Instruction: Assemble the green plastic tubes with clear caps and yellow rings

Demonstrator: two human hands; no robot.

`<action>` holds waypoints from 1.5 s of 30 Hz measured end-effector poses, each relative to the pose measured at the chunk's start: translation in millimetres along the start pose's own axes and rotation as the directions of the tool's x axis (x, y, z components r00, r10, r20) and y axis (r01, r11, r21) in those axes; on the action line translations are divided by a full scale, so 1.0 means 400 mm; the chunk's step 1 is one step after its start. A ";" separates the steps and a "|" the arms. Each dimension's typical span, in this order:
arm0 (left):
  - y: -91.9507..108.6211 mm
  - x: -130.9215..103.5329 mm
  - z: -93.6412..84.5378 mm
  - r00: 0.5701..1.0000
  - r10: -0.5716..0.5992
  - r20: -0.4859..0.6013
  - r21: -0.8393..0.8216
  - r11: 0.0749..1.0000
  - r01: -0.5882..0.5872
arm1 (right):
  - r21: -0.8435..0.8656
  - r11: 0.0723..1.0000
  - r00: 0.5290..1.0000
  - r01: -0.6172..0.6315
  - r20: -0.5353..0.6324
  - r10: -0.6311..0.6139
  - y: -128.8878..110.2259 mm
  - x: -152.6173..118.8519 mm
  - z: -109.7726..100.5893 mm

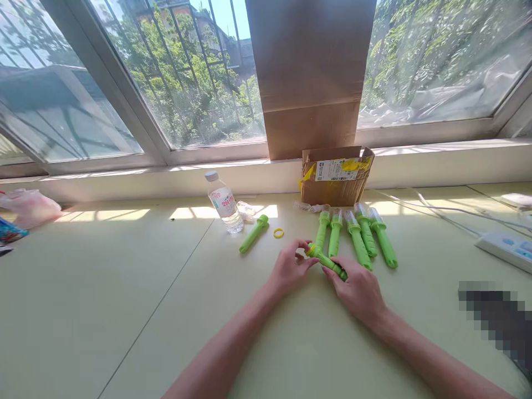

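Observation:
A green plastic handle (327, 264) lies tilted between my two hands above the table. My right hand (358, 287) is closed around its lower end. At the upper end, the fingers of my left hand (290, 265) pinch a yellow ring (311, 250) around the handle. Just beyond, several green handles with clear caps (358, 241) lie side by side. Left of my hands are a loose yellow ring (279, 233) and a green handle without a clear cap (254, 234).
An open cardboard box (332, 191) stands against the window ledge. A water bottle (225, 203) is upright near crumpled clear plastic (246, 211). At right are a white power strip (506, 248) with cables and a blurred dark object (499, 318). A pink plastic bag (31, 209) lies far left.

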State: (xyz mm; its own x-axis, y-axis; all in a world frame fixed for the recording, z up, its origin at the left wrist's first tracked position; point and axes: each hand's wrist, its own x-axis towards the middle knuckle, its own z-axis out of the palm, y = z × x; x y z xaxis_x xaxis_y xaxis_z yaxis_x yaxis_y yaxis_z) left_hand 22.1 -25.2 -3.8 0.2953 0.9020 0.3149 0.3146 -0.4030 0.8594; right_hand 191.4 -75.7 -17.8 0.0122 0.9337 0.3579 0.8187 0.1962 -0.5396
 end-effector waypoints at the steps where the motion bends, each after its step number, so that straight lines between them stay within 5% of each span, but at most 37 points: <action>1: 0.001 0.000 0.000 1.000 -0.003 -0.001 0.001 1.000 0.003 | 0.003 1.000 1.000 0.003 0.001 -0.003 0.000 -0.001 0.001; 45: -0.010 -0.005 0.006 0.998 0.053 -0.027 0.066 0.997 -0.051 | 0.025 0.999 1.000 0.022 0.010 -0.023 0.014 0.007 0.007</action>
State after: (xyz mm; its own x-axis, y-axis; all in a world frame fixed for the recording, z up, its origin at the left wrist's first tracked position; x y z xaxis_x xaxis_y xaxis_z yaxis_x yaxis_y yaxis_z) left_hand 22.3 -25.9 -9.0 0.2870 0.8832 0.3711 0.3576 -0.4581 0.8138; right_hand 194.4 -71.3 -21.9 -0.0120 0.9318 0.3627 0.8040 0.2246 -0.5506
